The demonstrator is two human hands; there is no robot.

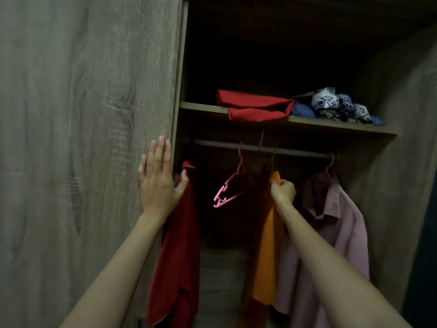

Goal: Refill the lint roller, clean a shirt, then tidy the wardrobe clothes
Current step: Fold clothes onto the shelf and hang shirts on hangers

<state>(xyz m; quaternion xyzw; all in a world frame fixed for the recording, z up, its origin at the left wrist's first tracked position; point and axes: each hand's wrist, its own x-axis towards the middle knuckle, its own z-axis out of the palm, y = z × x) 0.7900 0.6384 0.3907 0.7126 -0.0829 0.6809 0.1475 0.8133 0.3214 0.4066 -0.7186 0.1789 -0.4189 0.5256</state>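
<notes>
Dark wardrobe (390,185) int., back wall indistinct

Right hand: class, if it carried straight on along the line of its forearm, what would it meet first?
The right hand pinches the orange shirt at its top. Straight on, up and slightly leftward, it would probably meet the hanging rail first; depth is unclear, so it might pass in front.

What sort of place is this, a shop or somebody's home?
Probably a home wardrobe: a grey wood-grain door panel, a metal hanging rail carrying a pale pink collared shirt and an orange garment, and a wooden shelf holding a folded red cloth.
</notes>
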